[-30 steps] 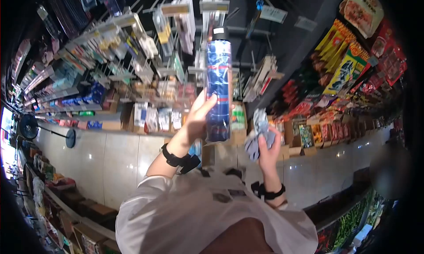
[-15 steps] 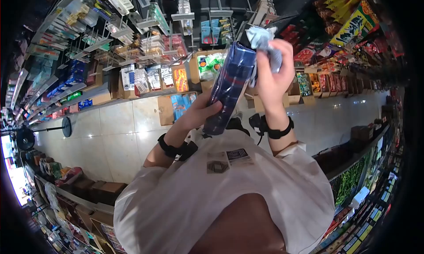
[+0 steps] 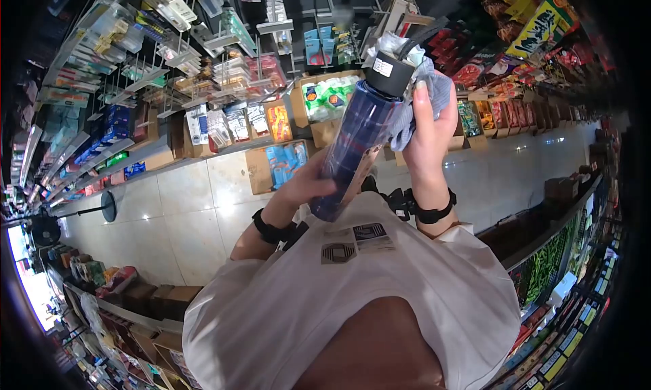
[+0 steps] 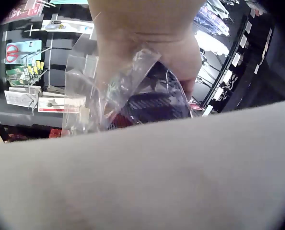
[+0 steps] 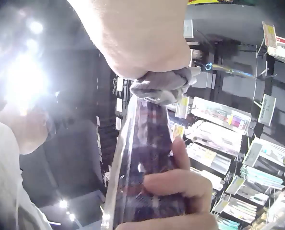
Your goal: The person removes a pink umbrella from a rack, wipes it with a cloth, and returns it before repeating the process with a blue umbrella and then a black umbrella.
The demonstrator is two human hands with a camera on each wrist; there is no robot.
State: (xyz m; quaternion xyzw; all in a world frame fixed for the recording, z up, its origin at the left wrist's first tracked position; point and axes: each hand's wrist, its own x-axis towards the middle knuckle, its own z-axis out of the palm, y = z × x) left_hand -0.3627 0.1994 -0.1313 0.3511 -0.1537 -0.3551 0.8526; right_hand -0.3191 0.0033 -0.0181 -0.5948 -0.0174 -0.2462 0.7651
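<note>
My left hand (image 3: 302,183) grips the lower part of a folded umbrella (image 3: 356,146), dark blue plaid with red stripes, in a clear plastic sleeve (image 4: 80,91). The umbrella leans up to the right in the head view, its black handle (image 3: 390,75) and strap at the top, with a white sticker. At that handle my right hand (image 3: 434,129) holds a crumpled grey-blue cloth (image 3: 427,85). In the right wrist view the cloth (image 5: 161,88) covers the umbrella's far end, and left-hand fingers (image 5: 180,182) wrap its nearer part. A forearm hides much of the left wrist view.
Hanging racks of small packaged goods (image 3: 230,78) fill the wall ahead. Open cartons (image 3: 298,109) stand along the lower shelf, one with blue packs (image 3: 285,161) lower down. Bagged snacks (image 3: 542,31) hang at the right. Tiled floor (image 3: 183,200) lies below.
The umbrella has come down from upright and tilted toward the right, its black handle turning back into view. My right hand has risen with the cloth from beside it to the handle end.
</note>
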